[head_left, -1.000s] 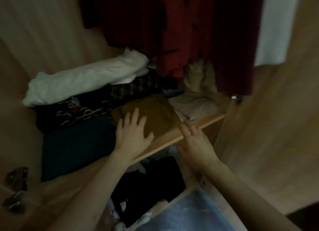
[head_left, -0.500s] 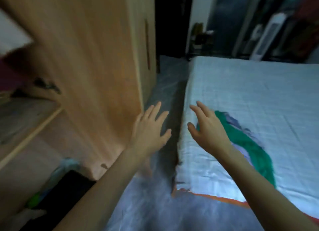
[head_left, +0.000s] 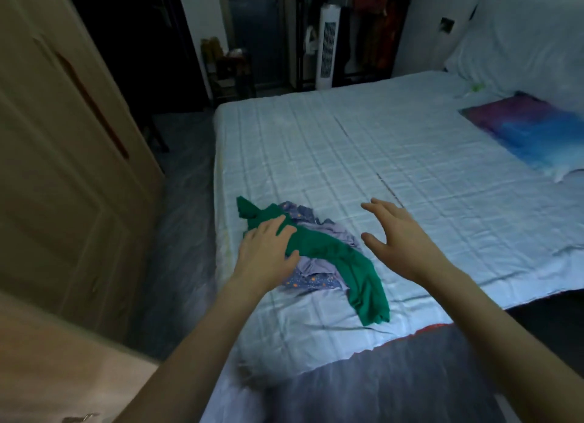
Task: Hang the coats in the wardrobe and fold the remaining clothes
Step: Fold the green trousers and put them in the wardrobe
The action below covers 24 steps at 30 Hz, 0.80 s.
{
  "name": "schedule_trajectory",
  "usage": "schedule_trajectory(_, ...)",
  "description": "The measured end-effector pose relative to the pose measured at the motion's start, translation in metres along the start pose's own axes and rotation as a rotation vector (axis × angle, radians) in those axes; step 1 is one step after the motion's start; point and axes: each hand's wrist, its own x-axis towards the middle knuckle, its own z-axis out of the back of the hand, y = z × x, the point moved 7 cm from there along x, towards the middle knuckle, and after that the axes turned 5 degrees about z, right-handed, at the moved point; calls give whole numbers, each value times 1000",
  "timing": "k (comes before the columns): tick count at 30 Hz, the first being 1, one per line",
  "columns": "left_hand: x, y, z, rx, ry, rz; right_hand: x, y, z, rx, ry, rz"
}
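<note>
A green garment (head_left: 344, 264) lies crumpled across a blue patterned garment (head_left: 311, 280) near the front left corner of the bed (head_left: 379, 157). My left hand (head_left: 268, 252) lies over the upper part of the green garment with its fingers spread and touching the cloth. My right hand (head_left: 395, 233) hovers open just right of the clothes, fingers spread, holding nothing. The wooden wardrobe door (head_left: 63, 157) stands at the left.
A pillow with a purple and blue cover (head_left: 531, 128) lies at the bed's far right. A white tower fan (head_left: 327, 46) and a dark shelf (head_left: 234, 71) stand beyond the bed. Grey floor (head_left: 180, 220) runs between wardrobe and bed.
My view has swung from the wardrobe shelf with folded clothes round to the bed. Both hands left the shelf, and the left one now touches the green garment.
</note>
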Motion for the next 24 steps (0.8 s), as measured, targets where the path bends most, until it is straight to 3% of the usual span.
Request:
schedule_trajectory(10, 86, 47, -64, 13, 152, 75, 107, -22, -75, 115, 106, -22)
schedule_trajectory(17, 185, 67, -74, -57, 129, 92, 191, -47, -87, 23, 193, -20)
schedule_trajectory(24, 235, 79, -118, -63, 267, 137, 243, -81, -107, 1, 261, 2)
